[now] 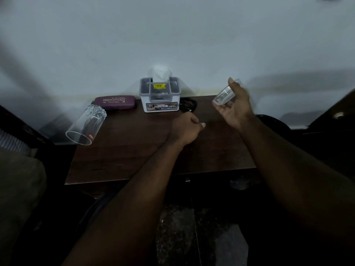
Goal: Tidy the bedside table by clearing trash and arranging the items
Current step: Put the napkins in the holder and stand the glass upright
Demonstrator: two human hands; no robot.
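Note:
My right hand point(235, 106) is raised over the right end of the brown bedside table point(124, 156) and grips a small clear glass point(224, 96), held tilted. My left hand point(185, 128) rests near the table's middle as a closed fist; nothing shows in it. A tall clear glass point(86, 124) lies on its side at the table's left edge, its mouth towards me. A purple spectacle case point(114, 102) lies at the back left. A white organiser box point(160, 95) with a tissue sticking up stands at the back centre.
A coiled black cable point(189, 105) lies just right of the organiser box. A pale wall runs behind the table. Dark furniture point(330, 116) stands at the right, and bedding with a striped cloth point(13, 143) at the left. Speckled floor point(201, 237) shows below the table's front edge.

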